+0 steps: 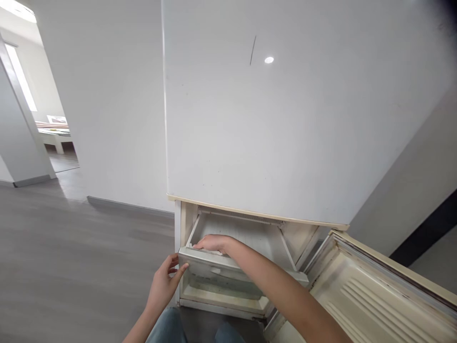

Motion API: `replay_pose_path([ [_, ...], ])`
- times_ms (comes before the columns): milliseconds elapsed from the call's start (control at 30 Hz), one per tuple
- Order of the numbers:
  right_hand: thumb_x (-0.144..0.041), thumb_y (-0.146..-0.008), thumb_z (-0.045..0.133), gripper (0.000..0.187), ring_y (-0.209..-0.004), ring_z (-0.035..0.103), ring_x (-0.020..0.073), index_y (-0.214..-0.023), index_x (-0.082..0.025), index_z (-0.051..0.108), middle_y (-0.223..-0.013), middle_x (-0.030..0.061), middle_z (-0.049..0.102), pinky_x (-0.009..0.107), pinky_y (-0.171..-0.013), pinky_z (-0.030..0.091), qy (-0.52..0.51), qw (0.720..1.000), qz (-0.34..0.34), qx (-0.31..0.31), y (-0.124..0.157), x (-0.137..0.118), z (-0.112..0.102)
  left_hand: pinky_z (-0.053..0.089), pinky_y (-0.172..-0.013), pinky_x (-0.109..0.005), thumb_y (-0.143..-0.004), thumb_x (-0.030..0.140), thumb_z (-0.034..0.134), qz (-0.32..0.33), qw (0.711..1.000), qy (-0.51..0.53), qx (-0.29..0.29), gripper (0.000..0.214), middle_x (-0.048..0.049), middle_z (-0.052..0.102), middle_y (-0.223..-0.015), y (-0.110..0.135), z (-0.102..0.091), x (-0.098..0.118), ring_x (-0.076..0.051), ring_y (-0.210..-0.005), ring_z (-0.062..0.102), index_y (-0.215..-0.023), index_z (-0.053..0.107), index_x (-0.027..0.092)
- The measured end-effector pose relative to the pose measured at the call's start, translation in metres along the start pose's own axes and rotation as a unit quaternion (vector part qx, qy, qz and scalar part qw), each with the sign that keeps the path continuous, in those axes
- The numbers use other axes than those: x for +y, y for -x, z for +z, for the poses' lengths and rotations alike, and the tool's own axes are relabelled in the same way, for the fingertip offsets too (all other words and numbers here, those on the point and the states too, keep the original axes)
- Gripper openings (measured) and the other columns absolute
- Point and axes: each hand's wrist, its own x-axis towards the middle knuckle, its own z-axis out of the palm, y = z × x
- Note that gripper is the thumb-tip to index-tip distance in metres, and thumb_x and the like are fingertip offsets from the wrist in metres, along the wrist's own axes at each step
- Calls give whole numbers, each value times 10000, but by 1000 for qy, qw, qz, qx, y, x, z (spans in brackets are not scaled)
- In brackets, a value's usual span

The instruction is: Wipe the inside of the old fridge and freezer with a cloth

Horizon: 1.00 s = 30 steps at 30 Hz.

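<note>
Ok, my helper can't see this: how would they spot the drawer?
Find the big white fridge, then its open lower compartment. The drawer sits there, left hand at its front corner. Unlike the ribbed door alongside, it is an open-topped box.

Home interior, evidenced by one white fridge (257,128), door (371,286) open at its lower right edge, drawer (202,262) partly out. Grey plank-look floor (89,247), skirting (130,205) along its edge, plain pale wall (114,105) above. Beyond the floor's far left corner, a second room (44,78) with bright window (21,78), ceiling lamp (17,10) and, apparently, a white-framed bed (53,138).
</note>
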Motion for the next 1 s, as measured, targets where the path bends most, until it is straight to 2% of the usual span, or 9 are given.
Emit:
replay_pose_path([
  [133, -386, -791, 580, 250, -793, 613, 178, -833, -154, 663, -943, 77, 688, 279, -667, 464, -88, 996, 7, 35, 6, 4, -13, 568, -857, -390, -737, 575, 533, -2, 1000, -5, 9, 400, -58, 693, -1082, 0, -1, 2, -221, -1040, 640, -990, 532, 265],
  [233, -360, -886, 433, 328, -699, 593, 148, -874, -124, 661, -818, 63, 682, 261, -645, 451, -122, 982, -63, 131, 28, -1, -21, 584, -822, -384, -729, 562, 548, 1, 1000, -2, 25, 392, -60, 712, -1052, 2, -1, 6, -231, -1017, 658, -979, 551, 260],
  [367, -390, -921, 355, 386, -834, 626, 180, -992, -172, 665, -942, 57, 700, 307, -758, 474, 69, 956, -203, 200, 56, -10, 9, 595, -755, -340, -723, 459, 575, 10, 999, 3, 31, 322, -44, 743, -981, 3, -2, 10, -230, -945, 690, -967, 578, 248],
  [433, -372, -916, 382, 358, -1039, 597, 216, -1143, -226, 617, -1165, 58, 652, 362, -894, 463, 234, 911, -266, 211, 59, -4, 38, 594, -719, -328, -712, 380, 571, 21, 999, 1, 28, 295, -33, 755, -948, 3, -3, 11, -230, -884, 704, -970, 592, 240],
  [500, -328, -909, 420, 467, -1259, 454, 251, -1362, -216, 434, -1426, 93, 445, 418, -1016, 408, 362, 829, -317, 286, 53, 10, 64, 594, -713, -328, -695, 342, 567, 31, 999, -4, 29, 296, -33, 762, -951, 2, -4, 10, -232, -851, 710, -967, 605, 233],
  [567, -246, -916, 395, 539, -1321, 383, 252, -1444, -194, 297, -1491, 101, 337, 426, -1033, 406, 440, 754, -337, 354, 47, 28, 79, 596, -738, -340, -687, 357, 575, 32, 999, -3, 31, 314, -46, 761, -972, 0, -5, 8, -232, -847, 712, -970, 606, 226],
  [633, -200, -919, 372, 546, -1306, 404, 243, -1456, -195, 273, -1481, 81, 358, 405, -1005, 440, 476, 706, -338, 400, 45, 46, 83, 599, -762, -361, -697, 409, 577, 25, 999, -2, 28, 343, -66, 756, -981, -1, -5, 7, -237, -870, 709, -984, 600, 224],
  [800, -124, -895, 375, 562, -1276, 445, 217, -1445, -218, 306, -1444, 11, 420, 361, -993, 451, 492, 643, -314, 497, 72, 87, 68, 594, -811, -405, -648, 587, 610, -19, 999, 4, 47, 467, -84, 743, -992, 0, -1, 5, -260, -929, 697, -957, 598, 237],
  [1000, -33, -836, 331, 637, -1344, 361, 198, -1435, -250, 323, -1434, -25, 432, 366, -1030, 398, 505, 611, -221, 568, 116, 173, 51, 573, -875, -429, -607, 623, 630, -37, 998, 30, 48, 510, -79, 729, -1035, 0, 2, 2, -266, -975, 680, -947, 595, 244],
])
